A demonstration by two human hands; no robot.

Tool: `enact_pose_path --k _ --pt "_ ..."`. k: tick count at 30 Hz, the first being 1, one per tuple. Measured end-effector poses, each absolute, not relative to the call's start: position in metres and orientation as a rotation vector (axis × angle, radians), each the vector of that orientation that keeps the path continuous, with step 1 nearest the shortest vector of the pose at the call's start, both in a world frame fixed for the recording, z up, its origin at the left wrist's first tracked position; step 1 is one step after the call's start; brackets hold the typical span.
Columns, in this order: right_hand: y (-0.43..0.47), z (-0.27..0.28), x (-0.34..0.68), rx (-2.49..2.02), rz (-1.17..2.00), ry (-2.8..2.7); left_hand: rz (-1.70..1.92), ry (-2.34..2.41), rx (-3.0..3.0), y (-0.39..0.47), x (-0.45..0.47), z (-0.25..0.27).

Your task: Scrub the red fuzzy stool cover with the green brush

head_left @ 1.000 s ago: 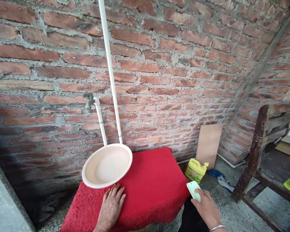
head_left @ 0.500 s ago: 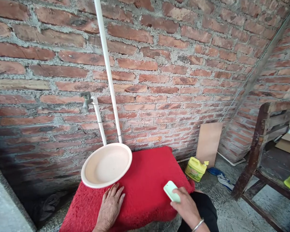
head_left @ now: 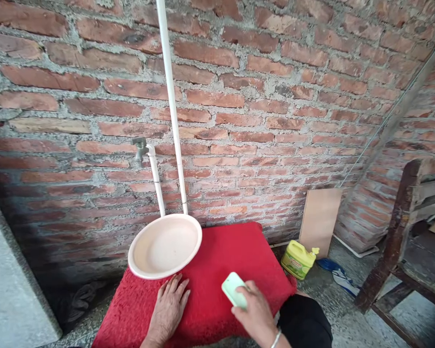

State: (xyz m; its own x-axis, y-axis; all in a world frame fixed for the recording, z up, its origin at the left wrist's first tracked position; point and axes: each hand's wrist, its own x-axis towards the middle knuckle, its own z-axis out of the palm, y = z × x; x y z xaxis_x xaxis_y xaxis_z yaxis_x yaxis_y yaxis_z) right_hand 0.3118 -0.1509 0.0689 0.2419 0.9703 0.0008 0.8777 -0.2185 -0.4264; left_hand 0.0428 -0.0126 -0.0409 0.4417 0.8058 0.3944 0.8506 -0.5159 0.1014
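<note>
My right hand (head_left: 255,311) is closed around a pale green scrubbing brush (head_left: 235,290), held low over a fluffy red cloth (head_left: 235,246). The brush has a rounded oblong back with a small hole at its far end; its underside is hidden. My left hand (head_left: 168,307) lies flat on the cloth with its fingers stretched out. Its fingertips are just below the near rim of a cream plastic basin (head_left: 165,249). No water shows in the basin, which rests at the back left of the cloth.
A tap (head_left: 140,149) on a white pipe stands above the basin, against the brick wall (head_left: 239,121). Right of the cloth are a yellow jug (head_left: 298,260), a leaning board (head_left: 321,220), flip-flops (head_left: 342,279) and a wooden bench (head_left: 387,246). A stone slab (head_left: 12,285) borders the left.
My right hand has moved left across the red cloth with the brush. My left hand stays flat in about the same spot. The view has turned slightly left.
</note>
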Motion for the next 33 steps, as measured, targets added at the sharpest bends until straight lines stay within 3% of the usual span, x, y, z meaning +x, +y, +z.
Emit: enact_pose_path --k 5,16,27,33 --pt "-0.133 0.060 0.290 -2.127 0.451 -1.803 -0.599 -1.495 -2.583 -0.014 0.043 -0.038" --pt "-0.179 0.062 0.470 -2.769 -0.009 -1.269 -0.619 -1.532 -2.591 -0.015 0.046 -0.036" --pt "-0.108 0.053 0.286 -2.017 0.421 -1.824 -0.606 -1.533 -2.581 -0.014 0.042 -0.044" --pt "-0.106 0.050 0.338 -2.168 0.364 -1.750 -0.586 -1.546 -2.604 -0.013 0.042 -0.047"
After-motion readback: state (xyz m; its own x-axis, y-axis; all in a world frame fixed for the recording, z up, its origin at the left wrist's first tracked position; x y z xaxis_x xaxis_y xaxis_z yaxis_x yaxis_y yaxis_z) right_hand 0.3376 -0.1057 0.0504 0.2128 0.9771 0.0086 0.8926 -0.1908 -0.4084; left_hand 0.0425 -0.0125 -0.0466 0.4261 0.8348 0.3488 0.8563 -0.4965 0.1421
